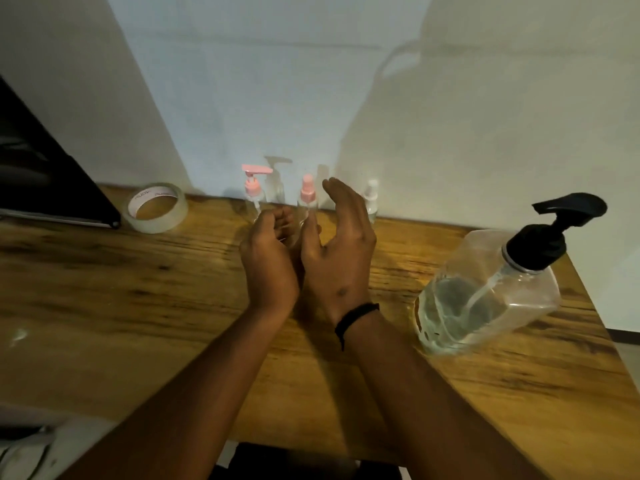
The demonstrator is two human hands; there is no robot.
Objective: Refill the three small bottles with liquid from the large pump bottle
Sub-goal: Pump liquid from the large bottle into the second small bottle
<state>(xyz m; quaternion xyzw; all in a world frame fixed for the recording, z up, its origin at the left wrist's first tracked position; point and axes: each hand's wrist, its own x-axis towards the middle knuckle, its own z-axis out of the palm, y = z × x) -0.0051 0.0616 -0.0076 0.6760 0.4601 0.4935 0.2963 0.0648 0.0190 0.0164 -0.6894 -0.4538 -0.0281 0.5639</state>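
Observation:
Three small clear bottles stand in a row by the wall: one with a pink pump (254, 188), one with a pink spray cap (307, 194), and one with a white cap (371, 199), partly hidden behind my right hand. My left hand (268, 261) has its fingers curled around the lower body of the pink spray bottle. My right hand (341, 247) is right beside it with fingers straight, its thumb against the same bottle. The large clear pump bottle (485, 292) with a black pump, partly filled with liquid, stands to the right, apart from both hands.
A roll of clear tape (156, 207) lies at the back left of the wooden table (138, 289). A black object (41, 174) leans at the far left. The table's right edge runs just past the large bottle.

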